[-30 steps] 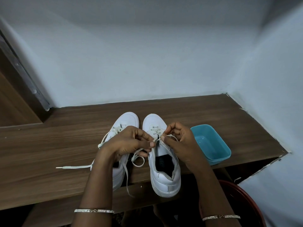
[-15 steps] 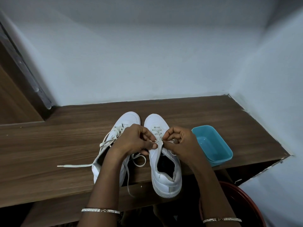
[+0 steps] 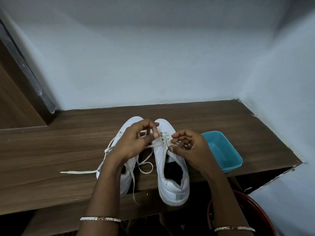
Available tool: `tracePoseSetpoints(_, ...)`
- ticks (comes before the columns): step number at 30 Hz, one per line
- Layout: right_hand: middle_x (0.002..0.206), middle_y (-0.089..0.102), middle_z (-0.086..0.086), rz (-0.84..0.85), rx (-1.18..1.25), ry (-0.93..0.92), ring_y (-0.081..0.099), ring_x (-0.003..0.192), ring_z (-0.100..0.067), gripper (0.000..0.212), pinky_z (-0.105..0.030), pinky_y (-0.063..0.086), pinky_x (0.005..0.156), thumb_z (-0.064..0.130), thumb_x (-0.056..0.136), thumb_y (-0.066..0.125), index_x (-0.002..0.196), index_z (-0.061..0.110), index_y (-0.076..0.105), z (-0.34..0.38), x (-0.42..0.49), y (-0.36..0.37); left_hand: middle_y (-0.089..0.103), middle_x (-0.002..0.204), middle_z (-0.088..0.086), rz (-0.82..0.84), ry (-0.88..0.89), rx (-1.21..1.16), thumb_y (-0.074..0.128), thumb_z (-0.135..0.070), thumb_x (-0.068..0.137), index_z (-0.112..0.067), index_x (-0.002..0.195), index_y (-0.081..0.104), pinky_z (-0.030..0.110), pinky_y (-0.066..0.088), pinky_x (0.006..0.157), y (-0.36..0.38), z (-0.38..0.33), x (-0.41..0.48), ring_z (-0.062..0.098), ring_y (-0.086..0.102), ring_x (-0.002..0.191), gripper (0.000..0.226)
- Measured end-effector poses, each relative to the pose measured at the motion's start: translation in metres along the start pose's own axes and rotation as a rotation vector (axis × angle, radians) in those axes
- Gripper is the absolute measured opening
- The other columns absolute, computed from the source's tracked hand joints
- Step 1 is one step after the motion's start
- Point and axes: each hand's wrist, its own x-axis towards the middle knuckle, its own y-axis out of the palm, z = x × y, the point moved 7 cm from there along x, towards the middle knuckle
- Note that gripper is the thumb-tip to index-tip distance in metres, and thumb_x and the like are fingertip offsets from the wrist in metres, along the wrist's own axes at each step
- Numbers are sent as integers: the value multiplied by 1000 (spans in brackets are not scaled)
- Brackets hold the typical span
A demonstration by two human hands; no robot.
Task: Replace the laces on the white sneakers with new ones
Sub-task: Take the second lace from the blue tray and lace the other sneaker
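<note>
The left hand [image 3: 136, 142] curls its fingers and pinches a flat, cream lace [image 3: 149, 146] between thumb and fingertip. The right hand [image 3: 190, 149] pinches that lace too, at the holes on the other side. The lace runs through the right sneaker [image 3: 172, 181], which is smooth and white with a dark inside. This shoe lies front to back, with its toe toward the pale wall [image 3: 153, 65] and its heel poking over the front edge of the brown wooden worktop [image 3: 51, 150]. The left sneaker [image 3: 132, 122] lies just beside it and points the same way. Its loose lace [image 3: 76, 172] trails off to the left. A blue plastic tub [image 3: 231, 167] with round corners sits near the right hand.
</note>
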Motion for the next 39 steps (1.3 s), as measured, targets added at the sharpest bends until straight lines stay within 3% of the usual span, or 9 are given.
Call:
tracePoseSetpoints(3,101,72,12,-25,-15,-27,66,90,-8,39,-25,57,81,14,72,88,103,27,69,1,1,-2,74,98,15,-73,-53,-477,50,-4,99,-9,92,51,30,54,94,-7,-8,-2,21,70,103,8)
tracePoseSetpoints(6,104,71,15,-22,-24,-31,63,93,-6,41,-25,56,82,15,74,86,107,31,68,0,1,-2,50,58,3,-191,-127,-750,45,-5,100,-13,87,50,26,52,53,-16,-8,-6,15,52,50,16)
tracePoseSetpoints(9,103,71,16,-22,-41,-24,63,93,-5,40,-25,56,83,12,77,81,108,32,67,-2,1,-2,31,54,-8,-257,-110,-366,57,-11,98,-17,84,62,21,24,45,-30,-6,-9,9,23,47,16)
tracePoseSetpoints(14,99,73,14,-130,-51,-37,65,90,-3,42,-21,56,79,-9,80,62,101,25,71,-3,4,-7,59,64,-24,26,-56,588,80,-53,73,-40,88,75,16,38,59,-12,-18,-9,-3,54,64,21)
tracePoseSetpoints(17,95,75,10,-194,-41,-54,68,90,-3,37,-18,55,78,-11,82,60,97,20,73,-5,4,-14,60,75,-15,63,-95,723,76,-51,78,-36,80,74,27,38,64,-10,-15,-9,1,54,72,16)
tracePoseSetpoints(26,84,75,6,-281,-32,-47,70,82,-8,30,-22,57,77,-8,85,62,89,20,74,-10,5,-23,73,89,7,-67,-79,-483,39,-17,105,-11,91,50,37,53,84,2,-14,-5,25,66,86,19)
tracePoseSetpoints(29,84,75,8,-279,-55,-61,68,79,-4,28,-14,52,72,-5,84,62,87,20,73,-7,2,-21,40,55,-2,-189,-131,-824,42,-18,104,-15,79,43,29,51,46,-5,-17,-7,10,42,44,25)
tracePoseSetpoints(32,85,73,11,-275,-47,-66,66,78,1,30,-7,48,68,-5,81,62,85,23,71,-2,-1,-21,38,56,5,-316,-95,-419,58,-28,99,-23,77,60,17,28,44,-29,-13,-9,11,25,46,22)
tracePoseSetpoints(39,91,73,11,-266,-76,-25,64,80,0,29,-7,48,67,-1,81,62,93,23,71,-10,2,-16,63,74,-27,-5,-119,708,76,-70,62,-55,86,73,24,43,65,-26,-23,-15,-5,57,74,29)
